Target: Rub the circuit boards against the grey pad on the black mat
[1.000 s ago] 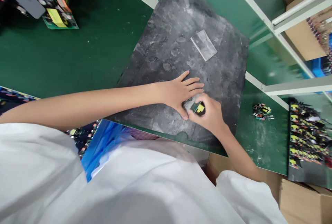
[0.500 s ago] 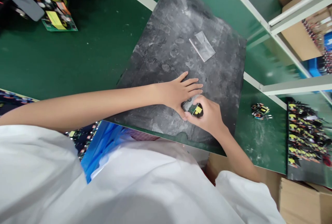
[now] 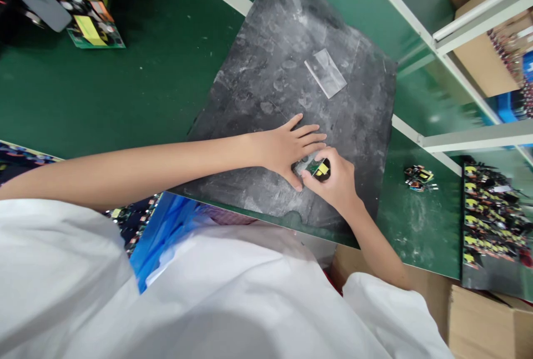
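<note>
My left hand lies with its fingers spread over the black mat, thumb stretched toward me. Just right of it, my right hand has thumb and fingers closed round a small circuit board with a yellow-wrapped part. Part of the board is hidden by the right fingers. A greyish patch shows between the left thumb and forefinger; I cannot tell what it is. Farther up the mat rests a flat, clear-grey rectangular piece, touched by neither hand.
Circuit boards with grey plates sit at the upper left of the green table. On the right are a small group of loose parts and a black tray of boards. White frame bars cross there; a cardboard box stands below.
My right hand has shifted slightly right with the circuit board, and its thumb has come away from my left thumb. The left hand has stayed almost still.
</note>
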The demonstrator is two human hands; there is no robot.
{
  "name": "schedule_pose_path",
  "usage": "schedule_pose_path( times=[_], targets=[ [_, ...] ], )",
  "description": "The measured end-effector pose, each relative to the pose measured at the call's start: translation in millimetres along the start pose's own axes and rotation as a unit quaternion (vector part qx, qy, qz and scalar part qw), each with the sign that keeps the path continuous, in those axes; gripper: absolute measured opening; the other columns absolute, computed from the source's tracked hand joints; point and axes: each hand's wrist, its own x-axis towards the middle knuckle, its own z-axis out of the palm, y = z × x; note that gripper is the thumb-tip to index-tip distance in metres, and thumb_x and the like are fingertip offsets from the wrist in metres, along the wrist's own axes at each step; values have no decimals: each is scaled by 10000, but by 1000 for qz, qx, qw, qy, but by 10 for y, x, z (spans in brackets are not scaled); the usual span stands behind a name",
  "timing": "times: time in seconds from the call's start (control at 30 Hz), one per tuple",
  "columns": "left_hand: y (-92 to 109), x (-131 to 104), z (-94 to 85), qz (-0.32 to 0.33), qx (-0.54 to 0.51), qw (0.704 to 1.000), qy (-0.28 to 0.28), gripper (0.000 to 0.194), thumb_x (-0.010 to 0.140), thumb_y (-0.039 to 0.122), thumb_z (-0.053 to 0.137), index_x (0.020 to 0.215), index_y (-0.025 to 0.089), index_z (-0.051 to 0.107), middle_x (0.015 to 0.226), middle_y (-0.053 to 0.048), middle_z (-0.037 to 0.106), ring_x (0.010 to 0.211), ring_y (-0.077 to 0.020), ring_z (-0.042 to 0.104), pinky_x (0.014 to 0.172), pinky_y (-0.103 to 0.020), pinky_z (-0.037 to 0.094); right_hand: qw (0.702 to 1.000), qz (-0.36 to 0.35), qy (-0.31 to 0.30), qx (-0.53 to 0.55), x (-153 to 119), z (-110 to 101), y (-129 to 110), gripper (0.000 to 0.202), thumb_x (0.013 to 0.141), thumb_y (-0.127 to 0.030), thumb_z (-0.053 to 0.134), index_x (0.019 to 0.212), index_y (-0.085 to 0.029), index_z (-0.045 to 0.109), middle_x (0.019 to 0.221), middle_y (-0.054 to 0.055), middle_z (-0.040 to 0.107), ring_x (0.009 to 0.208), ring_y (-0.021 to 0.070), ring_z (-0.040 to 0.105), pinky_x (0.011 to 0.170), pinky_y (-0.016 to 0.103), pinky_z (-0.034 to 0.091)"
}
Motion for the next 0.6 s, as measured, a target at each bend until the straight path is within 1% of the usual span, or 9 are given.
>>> schedule_pose_path(
  times=[0.2,0.43,0.6],
  targets=[
    [-4,-1,14,4,-9,1000,16,995,698,712,549,1453,120,285,1535,-114,222,1438,-320,122,1144,-547,6,1000,6,-9,9,12,8,-10,264,730,-430,606,827,-247,442,717,-17,619,624,163,613,591,266,467],
    [12,-1,-11,-2,-3,1000,5,991,709,707,545,1456,113,276,1536,-118,216,1440,-312,118,1145,-546,6,1000,1,-2,18,10,-6,-24,258,739,-412,608,822,-241,433,718,-17,613,605,149,597,565,251,449],
    [4,-4,-5,-1,-11,1000,9,990,706,710,545,1457,125,277,1535,-113,223,1440,-316,116,1145,-549,3,1000,7,-6,20,11,-6,-30,251,740,-411,598,827,-244,431,722,-19,608,615,152,596,564,253,446]
  ],
)
